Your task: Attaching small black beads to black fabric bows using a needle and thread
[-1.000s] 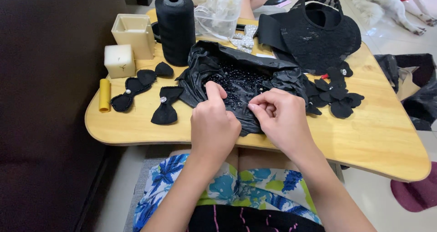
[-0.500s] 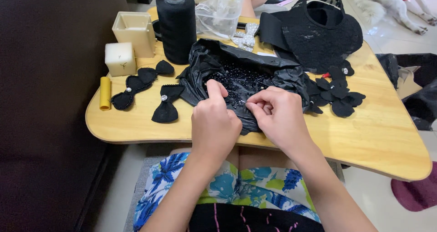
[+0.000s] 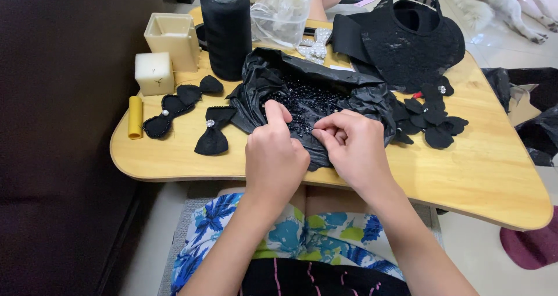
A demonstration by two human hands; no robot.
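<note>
Pale floor tiles surround a low wooden bench with rounded corners, set over the lap of a person in a blue, flower-printed garment. Both hands work at the near edge of a crumpled black plastic bag that lies open on the middle of the bench. Left hand is curled, knuckles up, with the thumb and forefinger pressed into the bag's plastic near the small black beads heaped inside it. Right hand sits just beside it, touching it or nearly so, its thumb and forefinger pinched together at the bag's rim; what they pinch is too small to tell.

Left of the bag lie a black fabric bow with a bright stud at its knot, and a longer black bow strip beyond it. A yellow roll lies at the bench's left edge, with a cream cube and an open cream box behind it. A tall spool of black thread stands upright just behind the bag, beside a clear plastic bag and a beaded white bow. On the right, black fabric flowers lie near the bag, and a black lace piece shaped like a collar rests at the far right corner. A white dog is on the floor beyond
</note>
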